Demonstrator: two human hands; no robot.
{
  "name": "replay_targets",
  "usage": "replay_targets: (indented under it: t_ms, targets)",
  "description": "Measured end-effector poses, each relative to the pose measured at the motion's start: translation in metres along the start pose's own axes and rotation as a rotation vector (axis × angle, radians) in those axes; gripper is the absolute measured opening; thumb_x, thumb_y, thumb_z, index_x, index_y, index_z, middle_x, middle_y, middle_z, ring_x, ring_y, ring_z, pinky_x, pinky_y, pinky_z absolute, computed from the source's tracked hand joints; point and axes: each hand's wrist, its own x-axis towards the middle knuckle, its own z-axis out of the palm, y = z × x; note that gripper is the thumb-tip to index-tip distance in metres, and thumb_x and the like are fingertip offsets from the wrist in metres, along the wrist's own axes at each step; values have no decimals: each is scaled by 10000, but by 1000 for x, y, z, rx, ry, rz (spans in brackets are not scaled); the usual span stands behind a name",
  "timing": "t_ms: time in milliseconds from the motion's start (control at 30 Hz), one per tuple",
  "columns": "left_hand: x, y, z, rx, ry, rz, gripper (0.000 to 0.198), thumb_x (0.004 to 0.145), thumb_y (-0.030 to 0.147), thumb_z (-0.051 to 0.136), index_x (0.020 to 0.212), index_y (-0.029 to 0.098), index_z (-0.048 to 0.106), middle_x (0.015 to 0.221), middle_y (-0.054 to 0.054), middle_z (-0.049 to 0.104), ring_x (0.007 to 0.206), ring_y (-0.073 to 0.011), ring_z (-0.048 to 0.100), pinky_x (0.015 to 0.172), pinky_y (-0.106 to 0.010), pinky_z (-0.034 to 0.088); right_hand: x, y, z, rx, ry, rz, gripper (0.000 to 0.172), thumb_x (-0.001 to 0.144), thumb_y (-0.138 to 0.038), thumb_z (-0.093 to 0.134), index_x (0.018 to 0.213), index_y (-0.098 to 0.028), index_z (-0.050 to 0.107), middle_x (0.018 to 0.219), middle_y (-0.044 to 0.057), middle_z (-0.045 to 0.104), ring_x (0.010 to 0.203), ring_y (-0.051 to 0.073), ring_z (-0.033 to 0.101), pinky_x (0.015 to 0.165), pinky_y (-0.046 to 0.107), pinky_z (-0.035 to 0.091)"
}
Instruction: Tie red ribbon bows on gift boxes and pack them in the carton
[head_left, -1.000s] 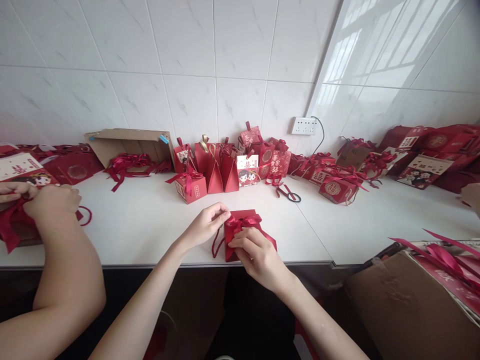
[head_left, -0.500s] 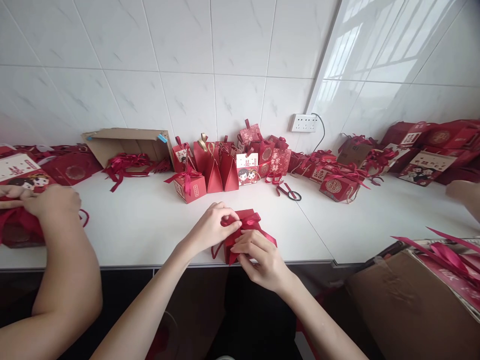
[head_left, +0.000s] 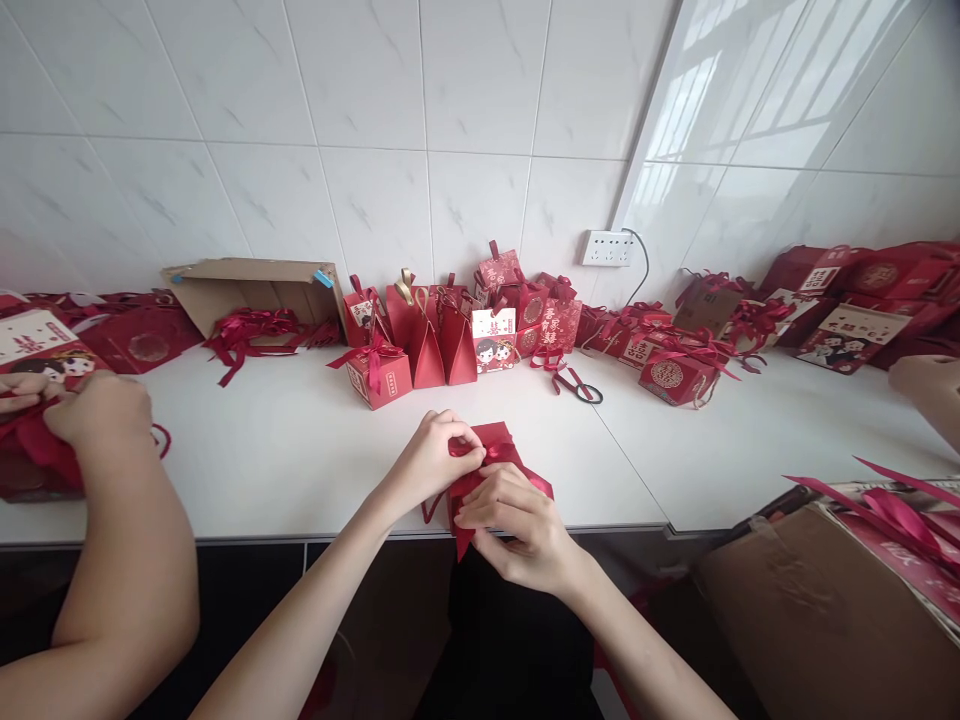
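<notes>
In front of me a red gift box point(head_left: 489, 434) sits at the front edge of the white counter, partly covered by my hands. A shiny red ribbon point(head_left: 538, 482) is tied across its top, and one tail hangs past the counter edge. My left hand point(head_left: 441, 450) pinches the ribbon near the knot between thumb and forefinger. Close beside it, my right hand point(head_left: 517, 520) is bent over the near side of the box with its fingers curled on the ribbon; the fingertips are partly hidden. A cord handle point(head_left: 430, 508) sticks out at the box's left.
Several finished red boxes point(head_left: 427, 345) stand along the tiled wall. An open cardboard box point(head_left: 259, 275) holds ribbons. A black ring with ribbon point(head_left: 589, 394) lies behind my hands. Another person's hand point(head_left: 105, 410) works at left; a carton point(head_left: 825, 600) stands at right.
My left fingers have moved slightly right, nearer the knot, and the ribbon loop beside them looks smaller. My right hand has shifted a little left and down on the box.
</notes>
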Motion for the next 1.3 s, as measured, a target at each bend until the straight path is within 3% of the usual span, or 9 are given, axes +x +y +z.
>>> replay_targets:
  t_ms: [167,300,467,667,833,933,1100,1167,1300]
  targets:
    - [-1,-2,-1,-13,-3,19,126,743,315,619,700,224,693,783,-41,599,902,-228,512,831,-349,435,-2,-5,-18,28,24,58,148,866,-235,502,970,-185,594,866,75,660,860,191,622,773,360,508]
    - [-3,-3,-2,-24,-40,9,158,776,354,598,743,228,687,817,-41,600,941,-227,506,838,-342,437,-7,1,-40,-227,193,560,259,910,-369,408,800,-190,559,776,63,606,725,185,561,652,321,460]
    - [-3,-2,-1,-35,-34,11,149,779,335,582,735,225,673,816,-43,594,946,-229,508,844,-351,440,-10,10,-48,-23,-155,1073,496,858,-574,375,539,-196,420,525,-22,413,503,113,368,508,254,340]
    - [-2,0,-1,-33,-35,9,142,762,324,591,703,221,668,775,-41,582,896,-225,509,788,-335,454,-9,8,-54,96,-143,1057,438,792,-545,428,539,-188,446,533,-21,407,530,111,363,511,240,324]
    - [-2,-1,-1,-41,-29,10,148,772,339,593,707,225,663,786,-40,586,915,-223,519,787,-318,459,11,16,-63,-92,-31,1100,466,808,-587,366,591,-192,485,589,5,503,576,144,445,549,263,344]
    - [-4,-1,0,-79,-13,-2,151,779,355,589,764,219,652,855,-40,595,940,-215,531,824,-324,449,29,25,-57,-122,-143,1174,526,806,-641,351,556,-192,466,532,-10,448,536,133,412,540,267,316]
    - [-12,-1,0,-152,301,-90,329,745,413,603,999,208,561,1093,-69,561,987,-206,534,822,-321,444,46,32,-41,-88,-268,1137,481,801,-564,423,506,-204,298,503,-50,303,515,98,295,519,259,252]
    - [-17,-1,-2,-126,370,-187,316,745,464,581,903,194,544,966,-57,579,906,-203,549,781,-313,437,45,32,-39,-65,-253,1099,419,796,-491,456,520,-197,343,523,-49,347,530,95,320,525,251,262]
    - [-23,1,-5,-135,163,-335,388,790,554,479,638,198,460,621,19,491,626,-153,488,625,-270,375,36,35,-37,69,-179,1088,316,784,-438,474,603,-180,458,590,-30,469,568,101,407,552,243,308]
